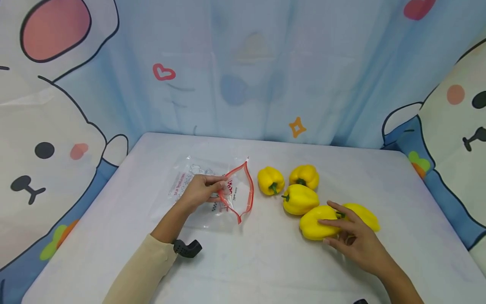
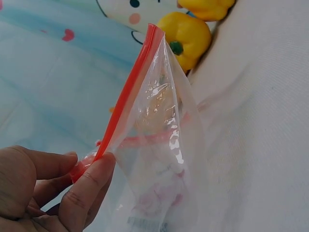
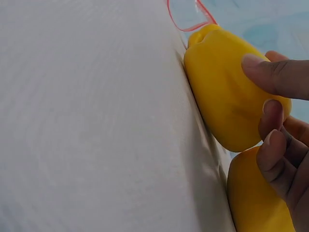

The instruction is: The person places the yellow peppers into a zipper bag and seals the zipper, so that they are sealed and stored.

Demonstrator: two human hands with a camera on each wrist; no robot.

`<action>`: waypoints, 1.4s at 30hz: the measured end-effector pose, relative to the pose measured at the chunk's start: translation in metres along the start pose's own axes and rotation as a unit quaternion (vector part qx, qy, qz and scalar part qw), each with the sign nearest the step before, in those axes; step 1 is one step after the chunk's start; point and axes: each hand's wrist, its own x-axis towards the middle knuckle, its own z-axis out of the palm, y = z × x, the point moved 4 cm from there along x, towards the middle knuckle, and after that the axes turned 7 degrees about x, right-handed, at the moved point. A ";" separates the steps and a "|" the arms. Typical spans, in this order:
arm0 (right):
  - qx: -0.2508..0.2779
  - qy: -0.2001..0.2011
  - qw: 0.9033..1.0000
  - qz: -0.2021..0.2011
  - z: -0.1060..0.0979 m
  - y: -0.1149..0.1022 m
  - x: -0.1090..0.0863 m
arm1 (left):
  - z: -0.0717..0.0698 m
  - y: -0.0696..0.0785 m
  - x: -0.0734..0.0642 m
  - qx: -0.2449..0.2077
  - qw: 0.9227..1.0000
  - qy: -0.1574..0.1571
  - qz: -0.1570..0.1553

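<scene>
My left hand (image 1: 202, 192) pinches the red zip edge of a clear plastic zip bag (image 1: 205, 217) between thumb and fingers. The bag lies on the table with its mouth spread apart, facing the peppers; in the left wrist view the red strip (image 2: 126, 96) rises from the fingertips. At the right, my right hand (image 1: 355, 240) grips a yellow bell pepper (image 1: 317, 223) near its stem end, thumb on the near side and fingers over the far side. Another yellow bell pepper (image 1: 364, 217) lies just behind that hand, partly hidden by it.
Between the bag and my right hand sit three more yellow bell peppers, one (image 1: 271, 180) nearest the bag, one (image 1: 304, 176) at the back and one (image 1: 301, 199) in front of it. A white cloth covers the table (image 1: 265, 270). A patterned blue curtain (image 1: 247, 84) hangs behind.
</scene>
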 end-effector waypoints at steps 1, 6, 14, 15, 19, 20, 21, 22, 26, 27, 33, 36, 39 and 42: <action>0.001 0.001 1.000 -0.001 0.000 0.001 0.000 | 0.000 0.000 0.000 0.001 1.000 0.000 -0.001; -0.004 0.004 1.000 -0.007 0.001 0.001 0.000 | 0.000 0.001 0.000 0.006 1.000 -0.001 0.000; -0.025 0.013 1.000 -0.007 0.001 0.001 0.000 | 0.000 0.001 -0.002 0.005 1.000 0.000 -0.010; -0.028 0.015 0.999 -0.008 0.001 0.001 0.000 | 0.000 0.001 -0.002 0.005 1.000 0.001 -0.012; -0.040 0.021 0.999 -0.014 0.002 0.000 0.000 | 0.000 0.001 -0.001 0.004 1.000 0.002 -0.015; -0.042 0.020 0.999 -0.015 0.002 0.000 0.000 | 0.000 0.000 -0.001 0.004 1.000 0.002 -0.015; -0.044 0.020 0.999 -0.015 0.002 0.001 0.000 | 0.000 0.000 -0.001 0.003 1.000 0.002 -0.016; -0.043 0.020 0.999 -0.016 0.002 0.001 0.000 | 0.000 0.000 0.000 0.002 1.000 0.002 -0.016; -0.040 0.019 0.999 -0.019 0.002 0.002 0.000 | 0.000 -0.001 0.000 0.001 1.000 0.003 -0.015; -0.038 0.020 0.999 -0.019 0.002 0.003 0.000 | 0.000 -0.001 0.000 0.000 1.000 0.002 -0.015; -0.029 0.032 0.999 -0.031 0.001 0.001 -0.001 | 0.000 -0.001 0.000 -0.006 1.000 -0.001 -0.017; -0.010 0.040 0.998 -0.042 -0.001 -0.002 -0.003 | 0.001 -0.001 0.000 -0.005 1.000 -0.002 -0.016; 0.012 0.050 0.998 -0.048 -0.002 -0.005 -0.004 | 0.001 0.000 0.000 -0.003 1.000 -0.002 -0.014; 0.029 0.064 0.996 -0.061 -0.002 -0.008 -0.004 | 0.001 0.000 -0.001 -0.005 1.000 -0.003 -0.015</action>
